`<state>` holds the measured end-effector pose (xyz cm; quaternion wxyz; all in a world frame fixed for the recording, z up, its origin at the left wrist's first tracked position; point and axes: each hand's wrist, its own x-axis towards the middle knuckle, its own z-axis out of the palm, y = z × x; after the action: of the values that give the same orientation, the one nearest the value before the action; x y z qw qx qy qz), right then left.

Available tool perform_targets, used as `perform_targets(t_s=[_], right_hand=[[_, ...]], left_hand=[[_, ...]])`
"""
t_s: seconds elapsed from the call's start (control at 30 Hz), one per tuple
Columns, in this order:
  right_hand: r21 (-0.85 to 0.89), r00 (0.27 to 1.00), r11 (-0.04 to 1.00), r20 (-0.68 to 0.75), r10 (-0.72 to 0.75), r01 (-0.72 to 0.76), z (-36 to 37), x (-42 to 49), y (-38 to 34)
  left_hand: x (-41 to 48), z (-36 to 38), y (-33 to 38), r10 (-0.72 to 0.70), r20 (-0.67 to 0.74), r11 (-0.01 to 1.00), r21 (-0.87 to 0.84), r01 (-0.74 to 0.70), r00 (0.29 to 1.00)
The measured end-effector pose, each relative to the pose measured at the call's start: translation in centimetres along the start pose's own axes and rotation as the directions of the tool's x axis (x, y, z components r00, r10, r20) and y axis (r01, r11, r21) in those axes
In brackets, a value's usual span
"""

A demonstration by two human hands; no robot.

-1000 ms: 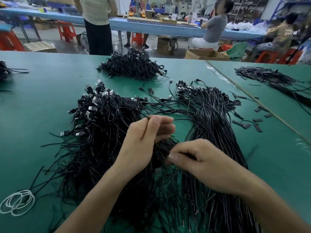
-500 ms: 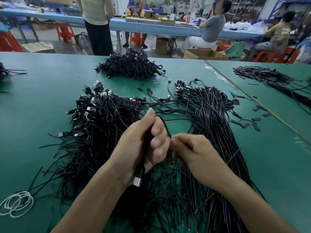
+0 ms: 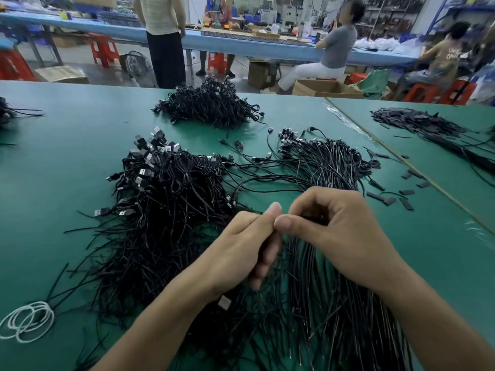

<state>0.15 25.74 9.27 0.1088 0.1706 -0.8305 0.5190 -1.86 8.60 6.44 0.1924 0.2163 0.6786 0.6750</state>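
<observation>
- Head view: your left hand [image 3: 241, 250] is wrapped round one USB cable [image 3: 224, 302], fingers curled, with the metal plug end poking out below your wrist, near the middle of the green table [image 3: 53, 170].
- Your right hand [image 3: 334, 231] sits thumb tip to thumb tip against the left, pinching what looks like the same cable. The exact bit is tucked inside your curled fingers, so I can't tell more.
- Holding it up off the heap makes sense to me: one fist anchors the lead while the other works on it, so it can't snag its neighbours.
- The tangled pile [image 3: 166, 188] on the left has its plugs bunched at the far end, and the straight bundle [image 3: 329, 162] on the right is combed near-to-far. My guess is one is stock and one is sorted, both within easy reach.
- A far pile [image 3: 211, 105] sits well apart, probably out of the way on purpose.
- Flat black sleeve pieces [image 3: 388, 200] lie just right of the bundle.
- White loops [image 3: 26, 321] wait near left, looking like ties for bundling.
</observation>
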Motion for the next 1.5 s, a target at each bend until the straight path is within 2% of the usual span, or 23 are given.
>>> perform_targets(t_s=[0.1,0.17,0.23,0.3,0.33,0.4,0.43,0.5,0.53,0.57,0.67,0.7,0.77,0.8,0.87,1.0,1.07,1.23,1.33,1.4,1.47,1.5], right_hand=[[0.175,0.998,0.985,-0.068,0.015,-0.003,0.7,0.2,0.5],[0.209,0.994,0.978,-0.100,0.033,-0.011,1.6,0.2,0.7],[0.145,0.992,0.988,-0.103,0.066,-0.050,2.4,-0.1,1.2],[0.012,0.994,0.996,-0.056,0.090,-0.090,3.1,-0.7,1.5],[-0.057,0.994,0.992,-0.001,0.109,-0.109,3.3,-1.1,1.6],[-0.174,0.979,0.978,0.147,0.141,-0.115,3.8,-1.9,1.7],[-0.224,0.963,0.969,0.218,0.158,-0.109,3.9,-2.2,1.6],[-0.339,0.940,0.938,0.293,0.175,-0.069,3.9,-2.5,1.2],[-0.388,0.938,0.921,0.304,0.169,-0.040,3.7,-2.5,0.9],[-0.415,0.940,0.910,0.305,0.154,-0.015,3.3,-2.3,0.6],[-0.421,0.970,0.906,0.235,0.057,0.049,1.5,-1.7,-0.3],[-0.420,0.981,0.905,0.193,0.022,0.063,0.8,-1.5,-0.5],[-0.392,0.991,0.916,0.129,-0.044,0.091,-0.2,-1.1,-1.0],[-0.348,0.991,0.931,0.115,-0.073,0.109,-0.4,-1.0,-1.0],[-0.206,0.990,0.973,0.117,-0.077,0.100,-0.5,-0.7,-1.0],[0.016,0.991,1.000,0.134,-0.009,0.007,-0.4,-0.5,-0.5],[0.079,0.990,0.997,0.144,-0.002,-0.009,-0.2,-0.5,-0.4],[-0.003,0.995,0.999,0.089,-0.035,0.036,0.1,-0.5,-0.2],[-0.041,0.989,0.995,0.118,-0.085,0.091,0.4,-0.5,-0.4],[-0.163,0.989,0.976,0.060,-0.134,0.142,0.5,-0.5,-0.5],[-0.236,0.988,0.960,0.008,-0.152,0.149,0.7,-0.5,-0.5],[-0.248,0.986,0.956,-0.004,-0.164,0.158,0.9,-0.5,-0.5]], left_hand=[[-0.4,-0.4,0.5,0.015,0.122,0.982,-0.190,0.009,0.992],[-0.4,-0.6,0.8,0.065,0.167,0.925,-0.381,0.004,0.984],[-0.3,-0.5,1.0,0.139,0.139,0.820,-0.571,-0.035,0.980],[-0.1,-0.6,1.0,0.195,0.017,0.730,-0.671,-0.134,0.981],[0.0,-0.8,0.9,0.218,-0.068,0.712,-0.671,-0.206,0.974],[0.4,-1.1,0.5,0.273,-0.215,0.739,-0.577,-0.348,0.938],[0.7,-1.2,0.3,0.299,-0.283,0.784,-0.471,-0.404,0.911],[1.0,-1.5,-0.5,0.369,-0.394,0.896,-0.089,-0.434,0.842],[1.1,-1.5,-0.9,0.405,-0.391,0.913,0.118,-0.391,0.827],[1.1,-1.5,-1.3,0.406,-0.351,0.907,0.265,-0.327,0.844],[1.0,-1.2,-1.5,0.261,-0.177,0.879,0.450,-0.158,0.949],[0.9,-1.0,-1.4,0.199,-0.127,0.889,0.440,-0.125,0.972],[0.6,-0.4,-0.7,0.067,-0.020,0.970,0.237,-0.060,0.998],[0.4,-0.3,-0.4,0.019,0.015,0.990,0.141,-0.021,1.000],[0.0,-0.3,0.0,-0.041,0.058,0.996,0.077,0.037,0.997],[-0.4,-1.1,0.5,-0.036,0.216,0.988,-0.136,0.066,0.976],[-0.4,-1.3,0.5,-0.024,0.240,0.979,-0.190,0.072,0.970],[0.2,-1.0,0.1,-0.070,0.085,0.983,-0.165,0.083,0.994],[0.6,-0.6,-0.1,-0.010,-0.049,0.997,-0.082,0.006,0.999],[0.8,-0.4,-0.4,0.045,-0.144,0.996,-0.064,-0.055,0.989],[0.9,-0.3,-0.5,0.017,-0.195,0.990,-0.136,-0.044,0.981],[0.9,-0.2,-0.4,-0.024,-0.166,0.978,-0.208,-0.011,0.986]])
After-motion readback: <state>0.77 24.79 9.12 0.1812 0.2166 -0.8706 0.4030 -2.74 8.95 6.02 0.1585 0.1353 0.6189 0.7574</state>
